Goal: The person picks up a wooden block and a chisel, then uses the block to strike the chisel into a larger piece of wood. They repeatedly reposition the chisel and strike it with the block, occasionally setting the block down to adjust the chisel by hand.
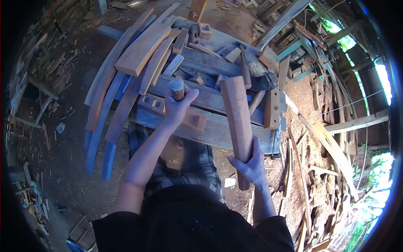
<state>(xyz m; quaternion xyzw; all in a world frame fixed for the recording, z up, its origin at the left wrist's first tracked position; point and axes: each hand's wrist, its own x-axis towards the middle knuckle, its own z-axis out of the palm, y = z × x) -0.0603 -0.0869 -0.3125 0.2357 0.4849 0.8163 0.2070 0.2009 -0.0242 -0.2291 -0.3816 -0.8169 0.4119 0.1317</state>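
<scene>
My left hand [178, 110] is wrapped around the upright wooden handle of a chisel [177, 87], its pale, worn butt end facing up; the blade is hidden below the fist. Under that hand lies a wooden block [196, 122] with rectangular holes cut in it, along the near side of the workbench [218, 135]. To the right, my right hand [250, 166] grips the lower end of a long, thick wooden mallet [236, 115]. The mallet is raised, its broad end pointing away from me, apart from the chisel.
Long curved planks [119, 84] and a thick board [142, 50] are piled at the bench's left. A hammer [244, 67], a block with round holes [271, 110] and wood offcuts crowd the far and right side. Sawdust and scrap wood [302, 101] cover the ground at right.
</scene>
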